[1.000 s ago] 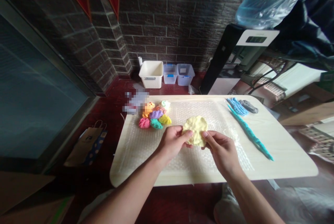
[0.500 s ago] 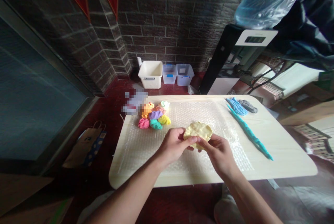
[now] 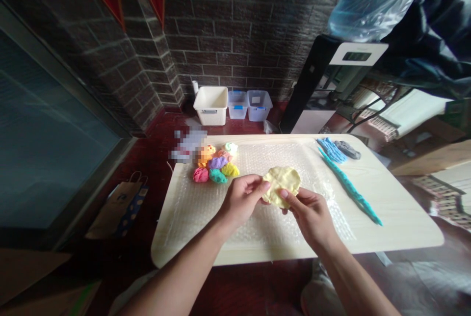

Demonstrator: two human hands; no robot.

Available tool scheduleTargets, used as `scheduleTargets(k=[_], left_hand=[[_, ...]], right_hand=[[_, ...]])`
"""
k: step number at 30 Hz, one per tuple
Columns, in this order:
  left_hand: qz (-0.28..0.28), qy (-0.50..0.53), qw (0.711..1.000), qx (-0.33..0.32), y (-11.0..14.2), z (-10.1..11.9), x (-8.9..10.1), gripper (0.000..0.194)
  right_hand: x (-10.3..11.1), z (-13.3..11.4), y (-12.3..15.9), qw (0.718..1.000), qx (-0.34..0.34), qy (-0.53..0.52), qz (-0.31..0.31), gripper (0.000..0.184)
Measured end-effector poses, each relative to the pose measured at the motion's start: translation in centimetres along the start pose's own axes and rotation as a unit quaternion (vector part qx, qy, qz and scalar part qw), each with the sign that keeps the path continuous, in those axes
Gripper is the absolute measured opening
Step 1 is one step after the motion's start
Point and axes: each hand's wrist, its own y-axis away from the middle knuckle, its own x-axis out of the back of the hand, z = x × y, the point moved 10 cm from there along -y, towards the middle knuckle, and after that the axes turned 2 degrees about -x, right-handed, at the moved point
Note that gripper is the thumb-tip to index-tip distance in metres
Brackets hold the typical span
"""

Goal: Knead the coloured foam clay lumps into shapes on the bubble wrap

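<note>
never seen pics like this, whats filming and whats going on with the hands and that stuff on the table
There is no machine here: one camera, worn on a person's head, looks forward and down, and every picture comes from it. You see that person's bare left hand and right hand, together holding a flattened pale yellow piece above bubble wrap spread on a table. Soft-looking colourful lumps sit on the left; a long teal strip, a blue bundle and a grey bundle lie on the right.

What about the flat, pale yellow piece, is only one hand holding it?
No, the left hand and right hand both pinch the pale yellow piece near its edge.
</note>
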Motion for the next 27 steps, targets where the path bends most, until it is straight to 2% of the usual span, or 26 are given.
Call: scheduleTargets(k=[5, 8, 16, 19, 22, 27], left_hand=[[0.024, -0.037, 0.999, -0.031, -0.3, -0.1, 1.0, 0.036], [0.037, -0.034, 0.998, -0.03, -0.3, 0.0, 1.2, 0.036], [0.015, 0.027, 0.999, 0.025, -0.1, -0.2, -0.3, 0.041], [0.023, 0.014, 1.0, 0.015, -0.1, -0.2, -0.1, 0.043], [0.028, 0.015, 0.999, 0.018, -0.2, -0.3, 0.2, 0.041], [-0.001, 0.044, 0.996, 0.08, 0.1, -1.6, -0.4, 0.044]], right_hand=[[0.1, -0.2, 0.0, 0.999, -0.013, -0.034, 0.015, 0.028], [0.5, -0.4, 0.0, 0.999, -0.009, -0.021, 0.033, 0.03], [0.7, -0.9, -0.1, 0.999, -0.005, -0.022, 0.029, 0.033], [0.6, -0.8, -0.1, 0.999, -0.007, -0.035, 0.026, 0.038], [1.1, -0.7, -0.2, 0.998, 0.004, -0.025, 0.049, 0.039], [1.6, -0.8, -0.3, 0.998, 0.009, -0.023, 0.066, 0.038]])
